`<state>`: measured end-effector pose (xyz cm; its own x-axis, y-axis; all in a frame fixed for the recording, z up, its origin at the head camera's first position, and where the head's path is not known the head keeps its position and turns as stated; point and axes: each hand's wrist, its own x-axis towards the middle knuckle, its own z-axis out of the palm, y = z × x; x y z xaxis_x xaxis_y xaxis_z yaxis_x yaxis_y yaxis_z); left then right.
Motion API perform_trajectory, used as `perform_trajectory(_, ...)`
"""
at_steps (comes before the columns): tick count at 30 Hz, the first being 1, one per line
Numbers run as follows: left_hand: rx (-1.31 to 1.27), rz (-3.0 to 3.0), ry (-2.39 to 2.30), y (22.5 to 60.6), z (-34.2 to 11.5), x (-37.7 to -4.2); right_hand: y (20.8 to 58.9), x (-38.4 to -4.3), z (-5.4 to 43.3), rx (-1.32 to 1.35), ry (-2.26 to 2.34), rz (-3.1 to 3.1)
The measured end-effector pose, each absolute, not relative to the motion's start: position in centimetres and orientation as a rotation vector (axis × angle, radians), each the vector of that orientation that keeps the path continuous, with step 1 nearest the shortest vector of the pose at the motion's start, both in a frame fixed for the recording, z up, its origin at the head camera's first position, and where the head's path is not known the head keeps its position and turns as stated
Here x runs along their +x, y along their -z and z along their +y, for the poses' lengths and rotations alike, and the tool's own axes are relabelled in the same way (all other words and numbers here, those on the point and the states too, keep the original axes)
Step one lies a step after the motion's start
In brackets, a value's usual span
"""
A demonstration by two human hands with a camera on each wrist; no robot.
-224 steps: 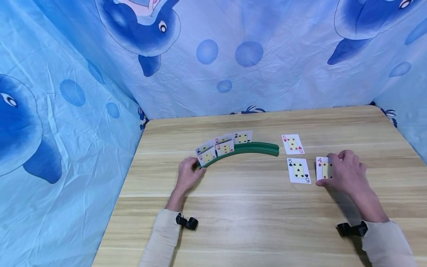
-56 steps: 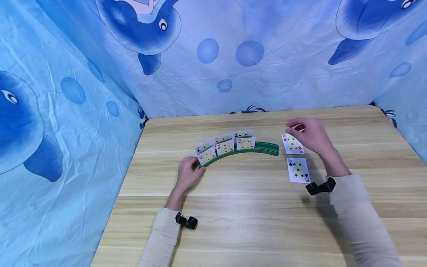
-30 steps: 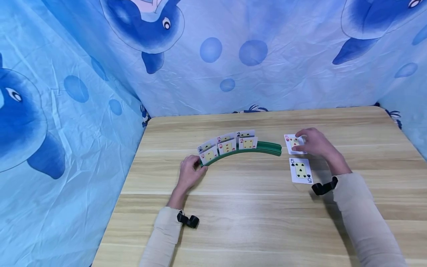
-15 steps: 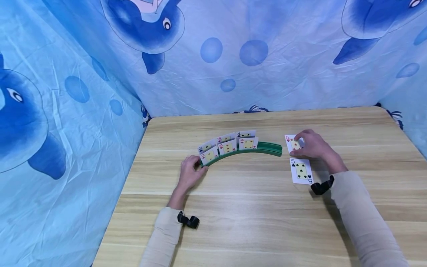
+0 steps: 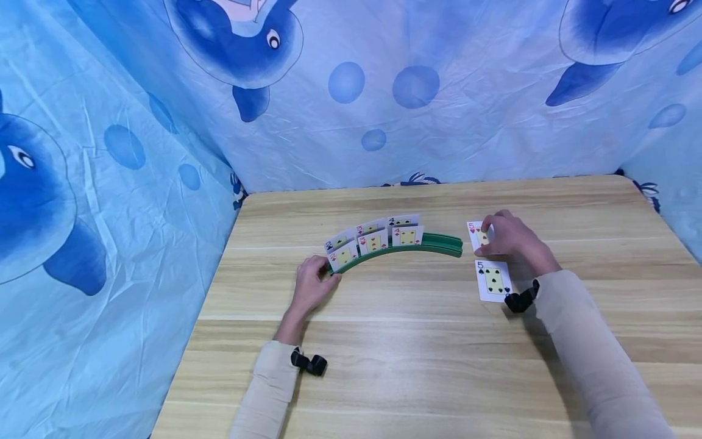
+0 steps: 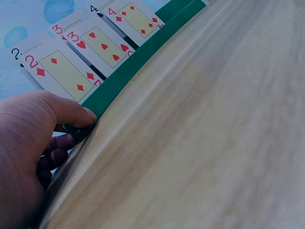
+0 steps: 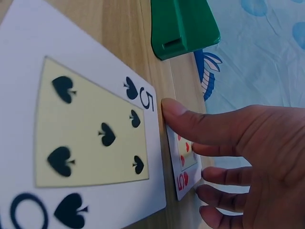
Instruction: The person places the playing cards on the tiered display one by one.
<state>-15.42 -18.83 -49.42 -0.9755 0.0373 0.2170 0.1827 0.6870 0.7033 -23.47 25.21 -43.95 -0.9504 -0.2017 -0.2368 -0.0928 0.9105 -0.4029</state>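
My left hand (image 5: 312, 283) grips the left end of a curved green card holder (image 5: 439, 245), thumb on its front face. Playing cards stand in two rows in the holder. In front are the two of diamonds (image 6: 62, 74), three of hearts (image 6: 101, 46) and four of diamonds (image 6: 134, 20); a black two, a red three and a black four are partly hidden behind. To the right, my right hand (image 5: 511, 235) pinches the five of hearts (image 5: 475, 241) at the table, thumb at its near edge, fingers covering its right part. Nearer lies the five of spades (image 5: 493, 280), face up.
The wooden table (image 5: 395, 353) backs onto a blue dolphin-print curtain (image 5: 477, 134), which also runs along its left side. The holder's right end (image 7: 183, 28) reaches close to the two fives. A black camera (image 5: 521, 300) on the right wrist overlaps the five of spades.
The four of diamonds went from the table, under my right hand, to the holder's front row. My right hand then moved onto the five of hearts and closed on it. My left hand stayed.
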Motion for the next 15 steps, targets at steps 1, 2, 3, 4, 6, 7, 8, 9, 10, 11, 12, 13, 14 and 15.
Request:
perform_trajectory(1,-0.178,-2.710,1.164,49.44,-18.83,-15.43,43.96,-23.58,25.15,-0.213,0.568,2.795)
perform_trajectory(2,-0.181,-2.711,1.164,49.42,-18.84,-15.40,44.00,-23.68,25.10,-0.203,0.572,2.791)
perform_trajectory(3,-0.184,-2.713,1.163,49.43,-18.83,-15.38,44.03,-23.74,25.07,-0.192,0.577,2.788)
perform_trajectory(4,-0.187,-2.715,1.160,49.45,-18.83,-15.36,44.05,-23.73,25.06,-0.180,0.586,2.787)
perform_trajectory(6,-0.191,-2.722,1.157,49.44,-18.82,-15.32,44.14,-23.65,25.18,-0.169,0.613,2.798)
perform_trajectory(7,-0.192,-2.724,1.158,49.42,-18.82,-15.30,44.22,-23.58,25.23,-0.167,0.632,2.812)
perform_trajectory(8,-0.192,-2.726,1.157,49.40,-18.82,-15.28,44.27,-23.49,25.25,-0.169,0.652,2.832)
perform_trajectory(9,-0.191,-2.725,1.160,49.37,-18.82,-15.28,44.33,-23.39,25.29,-0.179,0.670,2.858)
perform_trajectory(10,-0.190,-2.723,1.159,49.34,-18.83,-15.30,44.41,-23.30,25.33,-0.187,0.688,2.885)
perform_trajectory(11,-0.188,-2.721,1.160,49.30,-18.84,-15.31,44.47,-23.22,25.34,-0.193,0.703,2.917)
perform_trajectory(12,-0.188,-2.719,1.159,49.29,-18.86,-15.33,44.56,-23.16,25.35,-0.199,0.713,2.952)
perform_trajectory(13,-0.189,-2.719,1.155,49.27,-18.88,-15.33,44.61,-23.10,25.32,-0.205,0.716,2.986)
perform_trajectory(14,-0.190,-2.717,1.155,49.26,-18.89,-15.33,44.63,-23.03,25.30,-0.211,0.717,3.020)
perform_trajectory(15,-0.190,-2.716,1.156,49.26,-18.91,-15.33,44.68,-23.00,25.32,-0.216,0.708,3.054)
